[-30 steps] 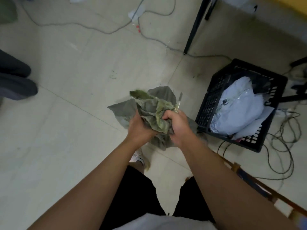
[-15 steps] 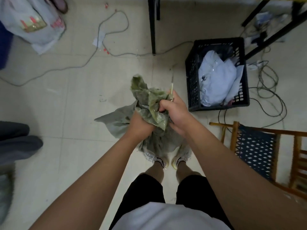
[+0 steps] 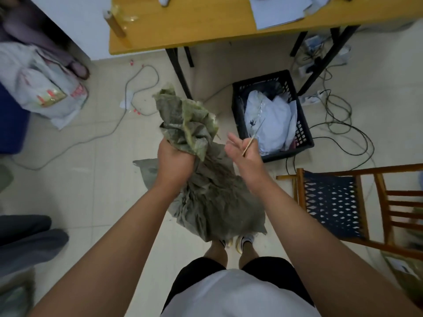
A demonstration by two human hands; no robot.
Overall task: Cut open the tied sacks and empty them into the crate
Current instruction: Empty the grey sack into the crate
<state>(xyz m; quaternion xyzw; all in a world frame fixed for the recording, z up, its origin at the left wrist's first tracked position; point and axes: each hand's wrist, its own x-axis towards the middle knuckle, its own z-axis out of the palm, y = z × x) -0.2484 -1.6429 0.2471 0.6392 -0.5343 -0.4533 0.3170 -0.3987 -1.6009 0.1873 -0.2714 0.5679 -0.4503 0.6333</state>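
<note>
My left hand (image 3: 175, 161) grips the bunched neck of a grey-green sack (image 3: 212, 197), which hangs down in front of my legs. The sack's crumpled top (image 3: 185, 117) sticks up above my fist. My right hand (image 3: 243, 151) is off the sack, just to its right, fingers partly spread, holding a thin knife (image 3: 253, 138) whose blade points up and right. A black plastic crate (image 3: 238, 110) stands on the floor to the right and holds white bags (image 3: 272, 120).
A yellow table (image 3: 194, 26) with black legs stands ahead, papers on it. A wooden chair (image 3: 343, 200) with a blue woven seat is at my right. Cables (image 3: 343, 133) trail over the floor. A white printed bag (image 3: 43, 88) lies far left. Another person's legs (image 3: 25, 239) are at left.
My right hand has let go of the sack's neck and moved right with the knife. The view has tilted up, bringing the table into sight.
</note>
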